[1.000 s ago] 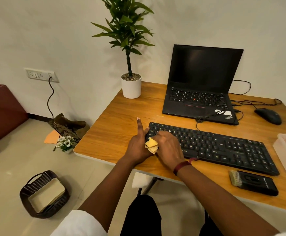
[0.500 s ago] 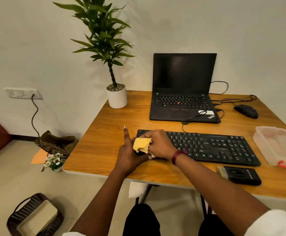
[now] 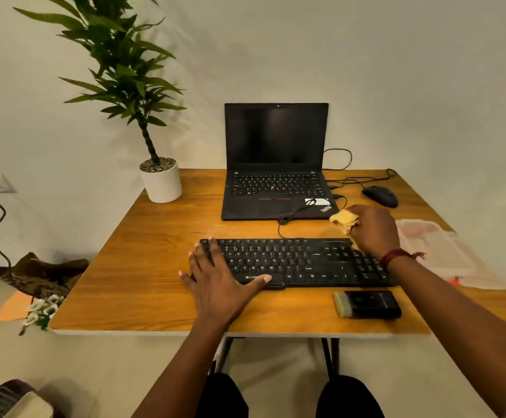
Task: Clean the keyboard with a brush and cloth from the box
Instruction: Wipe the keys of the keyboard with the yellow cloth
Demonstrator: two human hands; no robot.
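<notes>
Yellow cloth (image 3: 343,220) grasped in right hand (image 3: 374,229) right of centre, above black keyboard (image 3: 300,262) at mid-frame, left hand (image 3: 218,285) flat, fingers spread on keyboard's left end, brush (image 3: 366,303) below keyboard, clear box (image 3: 435,248) at right edge.

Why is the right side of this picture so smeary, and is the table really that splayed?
Head view: motion blur smears the plastic box, the right hand and its yellow cloth, while the laptop looks sharp. Head view again: the wide lens splays the table edges; soft light casts a faint plant shadow on the wall.
</notes>
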